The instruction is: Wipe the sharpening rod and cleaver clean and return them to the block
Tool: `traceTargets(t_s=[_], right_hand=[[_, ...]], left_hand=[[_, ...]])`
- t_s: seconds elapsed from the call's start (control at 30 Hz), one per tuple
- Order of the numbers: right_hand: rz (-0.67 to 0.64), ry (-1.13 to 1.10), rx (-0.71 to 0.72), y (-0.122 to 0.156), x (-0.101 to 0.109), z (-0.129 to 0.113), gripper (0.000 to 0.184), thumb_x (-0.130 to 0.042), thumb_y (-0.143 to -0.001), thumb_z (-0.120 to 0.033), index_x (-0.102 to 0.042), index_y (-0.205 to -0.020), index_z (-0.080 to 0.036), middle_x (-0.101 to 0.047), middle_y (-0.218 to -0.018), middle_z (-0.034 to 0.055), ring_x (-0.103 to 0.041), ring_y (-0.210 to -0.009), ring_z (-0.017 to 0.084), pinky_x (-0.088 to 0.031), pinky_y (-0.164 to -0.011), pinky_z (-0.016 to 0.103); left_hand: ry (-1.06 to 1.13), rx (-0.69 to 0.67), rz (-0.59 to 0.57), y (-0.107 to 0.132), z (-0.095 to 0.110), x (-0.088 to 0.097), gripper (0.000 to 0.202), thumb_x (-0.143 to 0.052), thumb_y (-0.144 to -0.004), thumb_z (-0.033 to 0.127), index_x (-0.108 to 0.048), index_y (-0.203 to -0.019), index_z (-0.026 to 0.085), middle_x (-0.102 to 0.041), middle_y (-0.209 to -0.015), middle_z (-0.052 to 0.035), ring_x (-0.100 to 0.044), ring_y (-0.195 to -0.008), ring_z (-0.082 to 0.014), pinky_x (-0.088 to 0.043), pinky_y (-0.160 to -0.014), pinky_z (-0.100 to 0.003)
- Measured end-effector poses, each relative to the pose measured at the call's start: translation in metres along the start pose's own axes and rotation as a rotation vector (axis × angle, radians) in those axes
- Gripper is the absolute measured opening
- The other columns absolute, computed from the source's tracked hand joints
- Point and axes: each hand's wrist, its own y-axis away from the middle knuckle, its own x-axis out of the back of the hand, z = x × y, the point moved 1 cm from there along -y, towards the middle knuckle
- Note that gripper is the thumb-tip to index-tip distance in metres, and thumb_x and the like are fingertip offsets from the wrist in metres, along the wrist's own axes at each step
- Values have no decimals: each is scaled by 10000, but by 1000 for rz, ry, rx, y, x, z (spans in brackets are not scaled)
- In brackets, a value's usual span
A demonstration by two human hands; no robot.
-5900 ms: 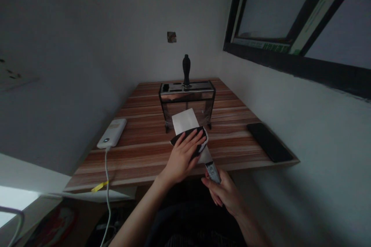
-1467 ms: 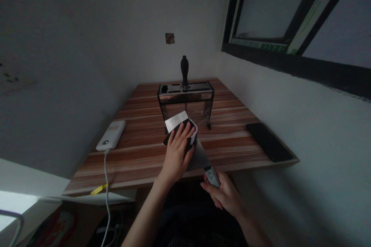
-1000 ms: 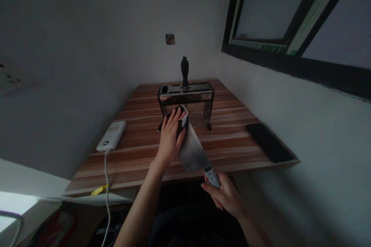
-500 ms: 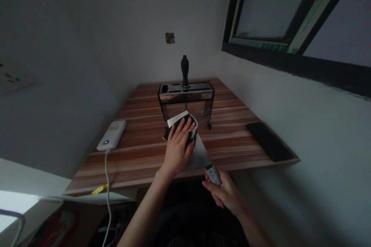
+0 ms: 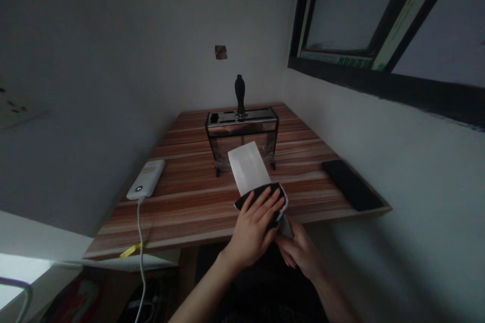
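Note:
A cleaver [image 5: 249,165] with a broad, pale metal blade points away from me over the table's near part. My right hand [image 5: 301,250] is closed around its grey handle [image 5: 287,227], just off the table's front edge. Over the blade's lower part, near the handle, my left hand [image 5: 253,227] presses a black cloth [image 5: 241,203] with a white edge. Its fingers lie over the cloth and grip it against the blade; the covered metal is hidden. Behind the blade tip stands a see-through knife block [image 5: 242,123] with a black handle [image 5: 240,93] sticking up from it.
On the wood-grain table [image 5: 182,176], a white power bank [image 5: 147,179] with a cable [image 5: 140,242] lies at the left. A black phone [image 5: 352,185] rests near the right edge. Walls border the table, and a dark-framed window [image 5: 379,78] is on the right.
My left hand has slid the cloth from the blade's far end down towards the handle, baring the far part. The right hand keeps holding the handle.

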Motion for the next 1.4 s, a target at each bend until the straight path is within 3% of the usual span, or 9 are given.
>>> traceTargets(t_s=[0.27,0.7,1.03,1.4], right_hand=[[77,-11,-20,-1,5,12,364,-602,-717,-504,-426,-849,-214,-377,-366,-141,-290,-245,47,-224,-281,157],[23,-6,-2,2,2,5,337,-601,-763,-453,-434,-915,-203,-375,-382,-141,-287,-266,41,-226,-289,143],[-42,7,-9,-1,-4,4,371,-631,-779,-470,-482,-964,-185,-378,-396,-135,-293,-258,40,-257,-281,144],[-10,11,-15,-3,-5,5,380,-645,-760,-475,-486,-942,-182,-383,-382,-131,-286,-251,42,-233,-275,145]], left_hand=[[95,-14,-43,9,11,-12,602,-413,-878,160,-230,-1449,217,-293,-1508,-55,-163,-1419,-210,-145,-1141,-494],[119,33,-46,8,9,-7,604,-432,-885,170,-227,-1450,232,-266,-1520,-37,-138,-1425,-204,-120,-1150,-482],[75,122,2,0,-7,1,594,-415,-904,153,-217,-1456,252,-221,-1537,-16,-98,-1432,-195,-92,-1155,-465],[108,127,-3,-2,-6,3,540,-380,-933,176,-238,-1448,250,-240,-1530,-24,-104,-1430,-192,-126,-1155,-491]])
